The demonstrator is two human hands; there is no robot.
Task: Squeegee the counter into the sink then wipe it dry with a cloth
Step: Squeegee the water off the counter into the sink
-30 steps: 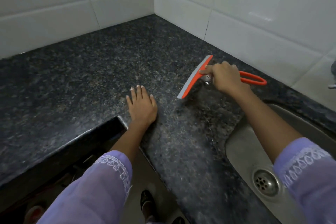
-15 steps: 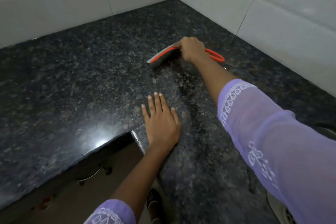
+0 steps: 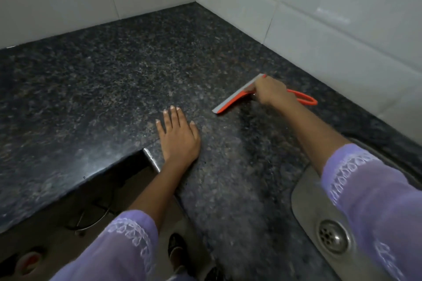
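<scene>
Counter (image 3: 114, 89) | right hand (image 3: 270, 91) grips squeegee (image 3: 230, 104) near wall | left hand (image 3: 179, 139) flat by edge

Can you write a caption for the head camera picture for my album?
Right hand pulls an orange squeegee across the dark counter; left hand rests flat.

My left hand (image 3: 179, 137) lies flat on the counter (image 3: 96, 89), my right hand (image 3: 271, 92) holds the squeegee (image 3: 233, 100) beyond it, and the sink (image 3: 319, 219) sits to my right.
</scene>
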